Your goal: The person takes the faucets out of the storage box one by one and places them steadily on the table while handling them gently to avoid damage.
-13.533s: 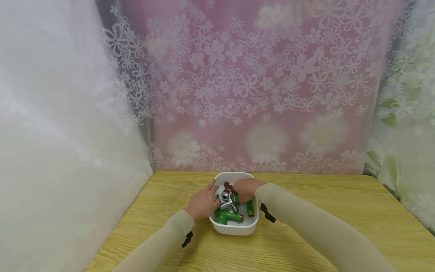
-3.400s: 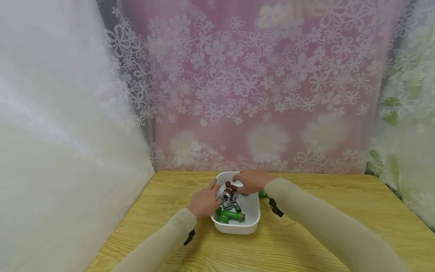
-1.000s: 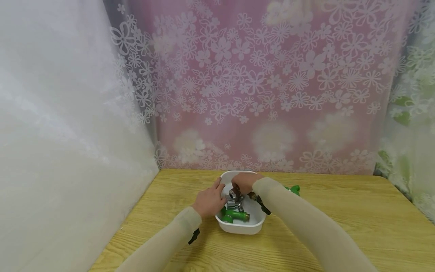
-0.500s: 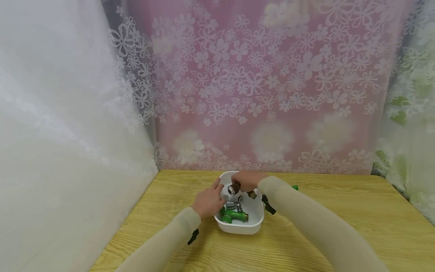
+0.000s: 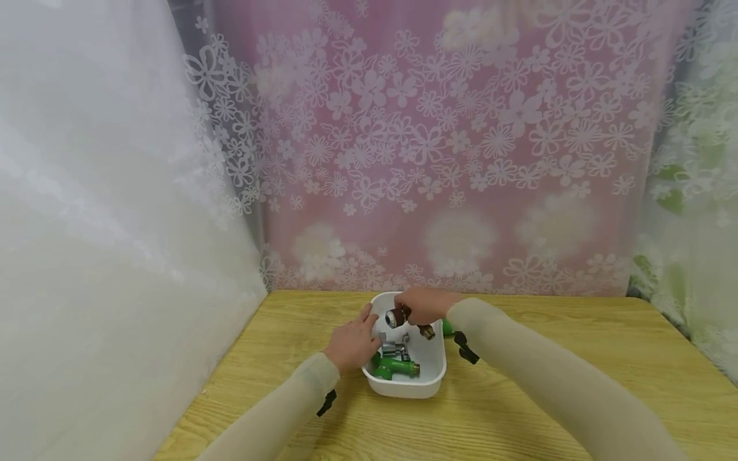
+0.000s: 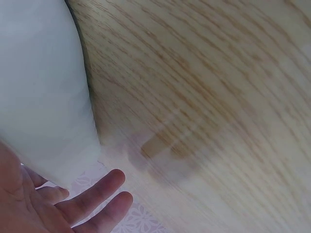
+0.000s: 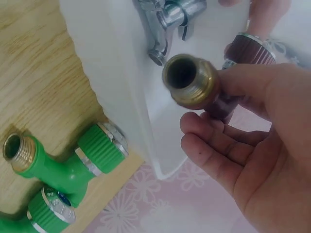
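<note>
My right hand (image 5: 428,305) grips a brown tee-shaped valve (image 5: 398,316) above the back right of a white plastic basin (image 5: 405,388). Close up in the right wrist view, the valve's threaded brass end (image 7: 187,81) faces the camera, and a ridged brown knob (image 7: 251,48) shows beyond the thumb. My left hand (image 5: 350,342) holds the basin's left wall, thumb over the rim; in the left wrist view its fingers (image 6: 92,196) lie outside, two of them nearly straight. Inside the basin are chrome valves (image 5: 394,349) and green valves (image 5: 399,365) with a brass end.
Green valves (image 7: 63,172) with brass threads and ridged knobs lie on the wood-grain table (image 5: 519,384), just right of the basin. A pink floral curtain (image 5: 450,160) hangs behind the table, with a white sheet (image 5: 115,224) at left.
Green valves have gone from the basin's right side to the table. In the last second my right hand has raised the brown valve off the chrome ones; the left hand stays on the basin.
</note>
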A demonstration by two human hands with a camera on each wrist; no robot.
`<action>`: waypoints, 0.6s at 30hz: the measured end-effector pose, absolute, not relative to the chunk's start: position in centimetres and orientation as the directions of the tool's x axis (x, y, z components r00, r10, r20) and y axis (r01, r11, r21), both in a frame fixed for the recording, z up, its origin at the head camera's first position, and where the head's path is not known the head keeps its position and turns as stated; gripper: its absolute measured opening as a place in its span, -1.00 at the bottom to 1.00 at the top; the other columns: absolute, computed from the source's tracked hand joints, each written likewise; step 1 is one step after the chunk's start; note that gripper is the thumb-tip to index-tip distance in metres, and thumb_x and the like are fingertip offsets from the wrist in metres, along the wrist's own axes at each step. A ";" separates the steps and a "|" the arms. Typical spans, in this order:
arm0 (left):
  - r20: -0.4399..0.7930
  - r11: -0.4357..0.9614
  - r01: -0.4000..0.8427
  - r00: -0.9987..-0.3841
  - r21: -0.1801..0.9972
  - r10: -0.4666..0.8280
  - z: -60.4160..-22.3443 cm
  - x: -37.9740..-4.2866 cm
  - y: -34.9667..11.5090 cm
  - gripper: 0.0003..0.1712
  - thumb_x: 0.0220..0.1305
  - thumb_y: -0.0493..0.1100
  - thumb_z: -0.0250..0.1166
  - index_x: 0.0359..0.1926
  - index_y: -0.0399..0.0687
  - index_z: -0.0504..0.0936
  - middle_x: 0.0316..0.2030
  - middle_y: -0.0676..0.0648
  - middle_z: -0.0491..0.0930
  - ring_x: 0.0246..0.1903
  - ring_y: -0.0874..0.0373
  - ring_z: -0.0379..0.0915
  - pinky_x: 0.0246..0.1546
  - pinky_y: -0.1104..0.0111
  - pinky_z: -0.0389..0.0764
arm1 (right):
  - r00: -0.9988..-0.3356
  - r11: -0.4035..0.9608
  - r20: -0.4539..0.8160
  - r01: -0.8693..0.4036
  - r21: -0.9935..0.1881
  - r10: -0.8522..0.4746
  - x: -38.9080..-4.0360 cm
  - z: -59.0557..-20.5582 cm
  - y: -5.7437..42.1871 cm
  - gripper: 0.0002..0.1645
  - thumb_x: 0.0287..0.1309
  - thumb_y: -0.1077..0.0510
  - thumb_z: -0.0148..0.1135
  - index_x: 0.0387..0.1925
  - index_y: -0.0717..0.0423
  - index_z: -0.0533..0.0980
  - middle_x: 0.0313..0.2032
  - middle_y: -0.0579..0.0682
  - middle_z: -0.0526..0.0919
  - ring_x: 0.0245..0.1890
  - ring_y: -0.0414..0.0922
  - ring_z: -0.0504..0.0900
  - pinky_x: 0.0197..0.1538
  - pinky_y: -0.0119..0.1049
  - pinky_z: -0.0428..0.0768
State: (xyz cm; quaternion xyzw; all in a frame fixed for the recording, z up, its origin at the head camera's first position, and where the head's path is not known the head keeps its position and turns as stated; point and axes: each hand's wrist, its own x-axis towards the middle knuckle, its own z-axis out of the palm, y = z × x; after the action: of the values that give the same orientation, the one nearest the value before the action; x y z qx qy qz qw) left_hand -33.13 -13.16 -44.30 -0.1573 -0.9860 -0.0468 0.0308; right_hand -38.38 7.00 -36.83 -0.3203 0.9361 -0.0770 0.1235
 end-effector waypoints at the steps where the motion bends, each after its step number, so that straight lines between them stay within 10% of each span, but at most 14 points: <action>1: 0.077 0.946 0.313 -0.949 0.081 0.307 -44.3 -33.1 -13.2 -0.35 0.47 0.10 0.09 0.46 -0.04 0.33 0.58 -0.09 0.05 0.11 -0.02 0.60 -0.20 0.09 0.67 | -0.763 0.783 -0.182 -0.584 -0.215 -0.620 -38.3 -36.8 7.1 -0.69 0.26 0.24 0.29 0.02 -0.04 0.59 -0.16 -0.14 0.67 -0.21 -0.21 0.58 -0.02 -0.17 0.60; 18: 0.073 0.947 0.308 -0.950 0.084 0.303 -44.6 -33.2 -13.2 -0.34 0.46 0.11 0.10 0.47 -0.03 0.32 0.58 -0.09 0.06 0.12 -0.02 0.60 -0.23 0.10 0.67 | -0.775 0.794 -0.184 -0.569 -0.215 -0.605 -37.4 -36.5 10.3 -0.74 0.26 0.22 0.31 -0.04 -0.06 0.59 -0.22 -0.19 0.64 -0.24 -0.21 0.56 -0.06 -0.17 0.59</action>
State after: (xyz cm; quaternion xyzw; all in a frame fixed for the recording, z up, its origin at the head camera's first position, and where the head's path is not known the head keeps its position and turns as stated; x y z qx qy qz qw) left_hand -33.22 -13.17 -44.57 -0.1549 -0.9863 -0.0474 0.0297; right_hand -37.35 10.30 -36.49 -0.3124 0.9391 -0.0739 0.1226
